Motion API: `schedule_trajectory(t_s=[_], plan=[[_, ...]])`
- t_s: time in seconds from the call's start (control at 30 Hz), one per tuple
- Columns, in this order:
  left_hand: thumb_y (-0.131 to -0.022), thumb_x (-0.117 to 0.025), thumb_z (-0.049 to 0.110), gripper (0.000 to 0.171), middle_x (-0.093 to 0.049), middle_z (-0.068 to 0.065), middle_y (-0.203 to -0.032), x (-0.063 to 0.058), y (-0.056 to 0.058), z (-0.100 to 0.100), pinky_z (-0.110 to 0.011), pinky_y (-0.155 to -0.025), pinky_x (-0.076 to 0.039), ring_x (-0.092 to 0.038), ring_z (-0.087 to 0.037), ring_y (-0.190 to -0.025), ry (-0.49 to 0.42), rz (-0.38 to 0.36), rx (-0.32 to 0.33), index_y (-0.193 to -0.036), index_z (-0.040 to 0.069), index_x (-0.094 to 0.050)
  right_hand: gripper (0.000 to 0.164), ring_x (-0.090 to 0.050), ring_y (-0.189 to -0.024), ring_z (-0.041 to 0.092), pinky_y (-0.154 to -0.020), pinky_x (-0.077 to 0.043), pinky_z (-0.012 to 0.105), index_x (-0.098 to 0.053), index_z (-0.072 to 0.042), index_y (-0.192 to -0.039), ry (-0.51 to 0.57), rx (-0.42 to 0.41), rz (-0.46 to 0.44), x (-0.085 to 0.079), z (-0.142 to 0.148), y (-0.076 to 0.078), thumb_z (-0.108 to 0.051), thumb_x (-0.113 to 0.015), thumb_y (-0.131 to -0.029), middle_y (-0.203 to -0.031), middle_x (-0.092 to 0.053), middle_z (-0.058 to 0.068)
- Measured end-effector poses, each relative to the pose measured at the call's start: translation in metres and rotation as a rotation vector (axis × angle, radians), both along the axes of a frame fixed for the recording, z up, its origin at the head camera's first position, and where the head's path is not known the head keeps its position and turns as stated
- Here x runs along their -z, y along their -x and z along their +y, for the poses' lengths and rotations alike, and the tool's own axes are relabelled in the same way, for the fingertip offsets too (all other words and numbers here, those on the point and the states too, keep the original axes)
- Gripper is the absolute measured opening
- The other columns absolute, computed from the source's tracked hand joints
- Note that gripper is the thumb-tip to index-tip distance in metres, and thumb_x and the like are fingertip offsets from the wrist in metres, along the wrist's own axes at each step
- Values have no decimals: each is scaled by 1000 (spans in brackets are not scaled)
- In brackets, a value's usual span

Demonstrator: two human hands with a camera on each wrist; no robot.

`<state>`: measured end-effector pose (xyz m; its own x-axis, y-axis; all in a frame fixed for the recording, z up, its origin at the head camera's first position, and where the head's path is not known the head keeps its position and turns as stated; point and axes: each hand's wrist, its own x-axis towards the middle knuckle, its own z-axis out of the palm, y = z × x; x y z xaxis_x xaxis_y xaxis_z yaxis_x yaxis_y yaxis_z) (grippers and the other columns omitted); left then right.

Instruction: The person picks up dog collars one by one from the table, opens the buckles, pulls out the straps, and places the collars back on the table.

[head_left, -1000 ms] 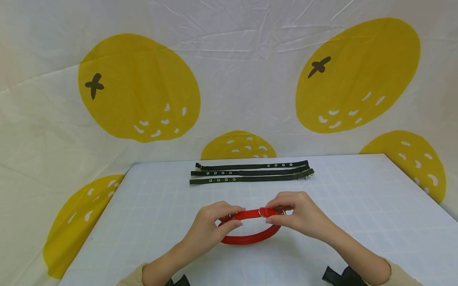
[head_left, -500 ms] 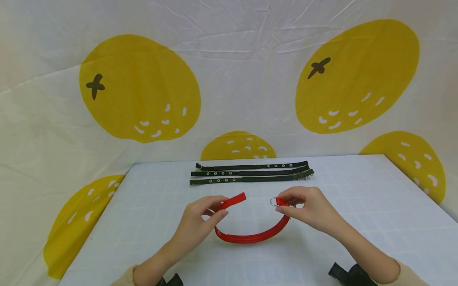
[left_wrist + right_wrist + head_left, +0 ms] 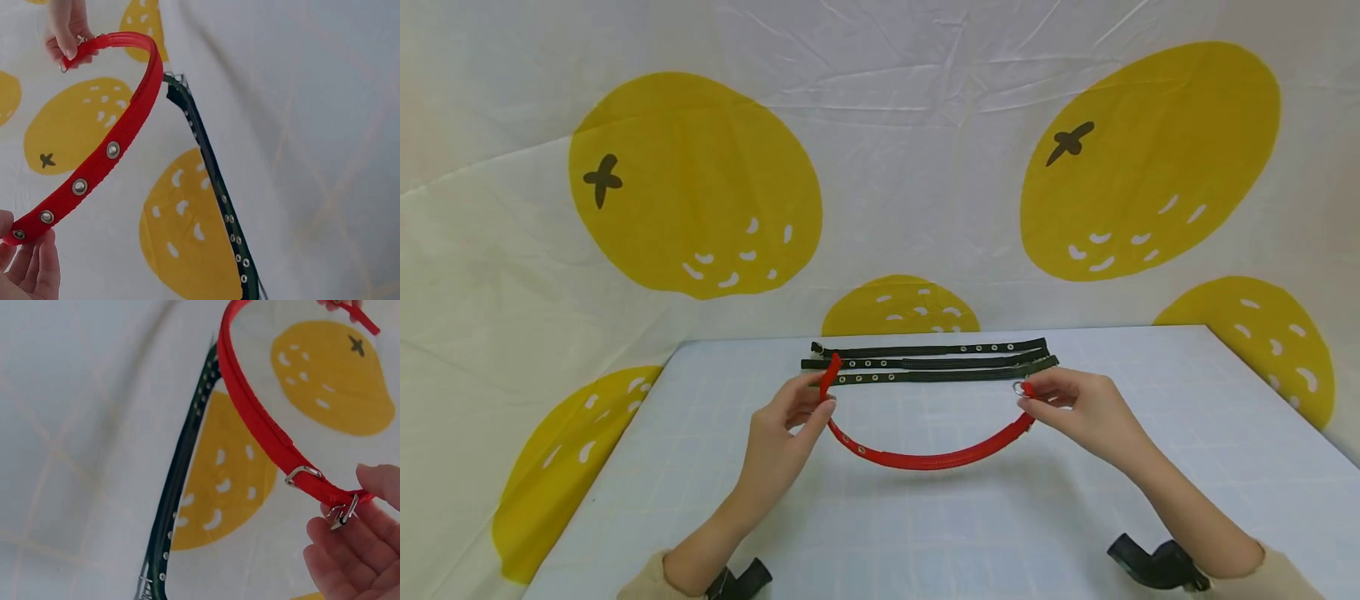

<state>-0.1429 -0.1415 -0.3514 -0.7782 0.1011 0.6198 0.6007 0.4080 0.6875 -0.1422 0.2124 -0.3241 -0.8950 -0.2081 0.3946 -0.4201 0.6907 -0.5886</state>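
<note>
A red collar (image 3: 925, 461) with metal eyelets sags in a wide curve between the two hands, raised off the table. My left hand (image 3: 786, 425) pinches it near its free tip, which sticks up past the fingers. At the other end my right hand (image 3: 1078, 408) pinches the buckle end, where a metal ring peeks out. In the left wrist view several eyelets show along the collar's strap (image 3: 79, 186). The right wrist view shows the metal buckle (image 3: 340, 514) against the right fingers and a metal loop (image 3: 304, 475) farther along the strap.
Three dark green collars (image 3: 955, 362) with eyelets lie side by side along the back of the white table (image 3: 925, 533). Behind the table hangs a white cloth (image 3: 917, 183) printed with large yellow fruit shapes.
The red collar has gone from a ring with its ends together to an open curve. Both hands have moved apart and farther forward, lifting it toward the dark collars.
</note>
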Motion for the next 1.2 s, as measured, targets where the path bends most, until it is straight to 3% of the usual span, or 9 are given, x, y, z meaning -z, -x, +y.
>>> schedule_trajectory(t_s=[0.17,0.37,0.5,0.63,0.9,1.0,1.2], plan=[[-86,-66,8,38,-67,-5,-94,-2,6,-4,-20,-75,-52,-65,-16,-81,-109,-45,-28,-122,9,-55,18,-62,-82,24,-65,-51,18,-69,-4,-96,1,86,-23,-2,6,5,-14,-73,-81,-88,-67,5],[-87,-65,9,37,-68,-13,-100,-4,13,-5,-19,-75,-52,-67,-19,-86,-214,-130,-82,-122,4,-53,27,-59,-83,25,-63,-50,19,-66,-1,-102,71,175,-66,1,16,12,-22,-69,-85,-91,-66,11],[-87,-66,11,34,-66,-13,-104,-3,18,-6,-20,-75,-52,-67,-23,-86,-279,-189,-142,-119,4,-55,33,-58,-82,21,-63,-50,20,-64,0,-107,136,228,-97,3,22,16,-28,-66,-88,-93,-66,13],[-88,-65,16,30,-63,-11,-107,-1,23,-7,-19,-74,-52,-66,-21,-85,-337,-250,-195,-116,6,-58,39,-59,-77,8,-67,-50,16,-61,1,-114,226,262,-142,5,27,20,-30,-62,-90,-98,-64,14],[-88,-65,20,27,-61,-6,-105,5,37,-12,-19,-76,-51,-65,-6,-74,-413,-378,-260,-113,9,-63,49,-63,-74,-1,-70,-51,16,-49,10,-123,499,255,-232,14,40,30,-27,-59,-92,-87,-59,-15],[-88,-65,15,26,-61,-10,-104,9,43,-12,-21,-74,-52,-65,-9,-74,-475,-433,-266,-112,7,-62,48,-65,-76,1,-70,-52,18,-48,8,-122,649,241,-306,16,43,34,-26,-62,-90,-87,-59,-14],[-91,-60,11,30,-57,-14,-109,16,54,-12,-24,-76,-53,-64,-9,-77,-633,-601,-250,-118,0,-54,36,-66,-78,8,-74,-53,24,-50,-7,-114,1098,198,-543,19,48,40,-19,-68,-86,-87,-63,-6]])
